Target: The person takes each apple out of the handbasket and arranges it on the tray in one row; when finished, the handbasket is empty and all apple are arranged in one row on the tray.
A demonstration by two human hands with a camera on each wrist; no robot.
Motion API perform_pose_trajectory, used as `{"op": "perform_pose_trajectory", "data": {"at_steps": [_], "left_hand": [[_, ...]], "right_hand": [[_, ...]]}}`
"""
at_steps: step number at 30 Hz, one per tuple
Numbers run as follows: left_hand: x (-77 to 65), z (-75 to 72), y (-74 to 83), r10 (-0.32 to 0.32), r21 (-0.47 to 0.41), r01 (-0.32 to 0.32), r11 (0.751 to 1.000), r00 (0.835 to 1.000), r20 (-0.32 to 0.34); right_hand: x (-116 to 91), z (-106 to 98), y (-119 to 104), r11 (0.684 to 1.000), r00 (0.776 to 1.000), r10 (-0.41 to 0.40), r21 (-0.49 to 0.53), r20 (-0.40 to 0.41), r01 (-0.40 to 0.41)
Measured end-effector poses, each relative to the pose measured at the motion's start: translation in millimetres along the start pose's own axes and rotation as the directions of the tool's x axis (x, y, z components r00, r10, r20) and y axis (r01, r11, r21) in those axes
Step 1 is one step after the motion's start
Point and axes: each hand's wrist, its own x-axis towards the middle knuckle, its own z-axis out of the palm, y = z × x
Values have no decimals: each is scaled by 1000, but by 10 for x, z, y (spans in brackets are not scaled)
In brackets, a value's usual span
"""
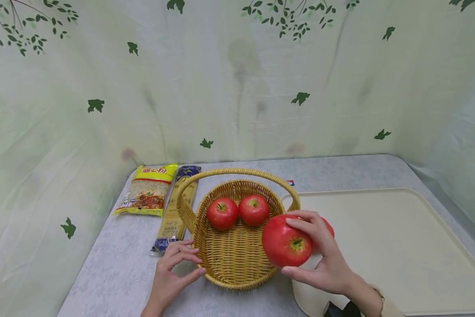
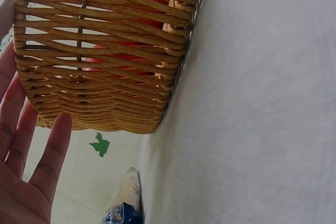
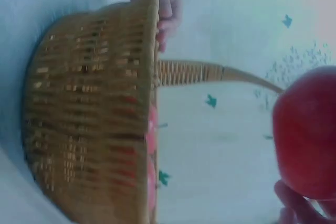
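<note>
A round wicker basket (image 1: 237, 275) with a tall arched handle stands in the middle of the table. Two red apples (image 1: 222, 213) lie side by side toward its back. My right hand (image 1: 328, 259) grips another apple (image 1: 287, 241), raised above the basket's right rim, with the thumb below and fingers over the top. Behind that hand, one more red apple (image 1: 328, 227) is mostly hidden over the tray's left side. My left hand (image 1: 174, 268) has its fingertips at the basket's left rim, and in the left wrist view its fingers (image 2: 52, 150) stretch along the woven wall.
A cream tray (image 1: 392, 246) covers the table's right side. Left of the basket lie a yellow-topped food bag (image 1: 148, 189) and a long spaghetti packet (image 1: 174, 215), partly behind the handle. Leaf-patterned curtains (image 1: 237, 88) enclose the table (image 1: 114, 264).
</note>
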Motion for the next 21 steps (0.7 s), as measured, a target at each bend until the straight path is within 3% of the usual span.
{"op": "perform_pose_trajectory", "data": {"at_steps": [6, 11, 14, 21], "left_hand": [[-5, -1, -3, -12, -10, 12, 1000, 1000, -1], [-3, -6, 3, -20, -3, 20, 1000, 1000, -1], [-2, -6, 3, -15, -2, 15, 1000, 1000, 2], [-3, -6, 3, -26, 2, 26, 1000, 1000, 6]], "right_hand": [[-143, -241, 191, 1000, 983, -3, -15, -181, 0], [-223, -462, 248, 987, 940, 94, -90, -329, -131], [-291, -572, 306, 955, 894, 189, -138, -405, -264], [-426, -771, 548, 838, 754, 415, -110, -509, -535]]}}
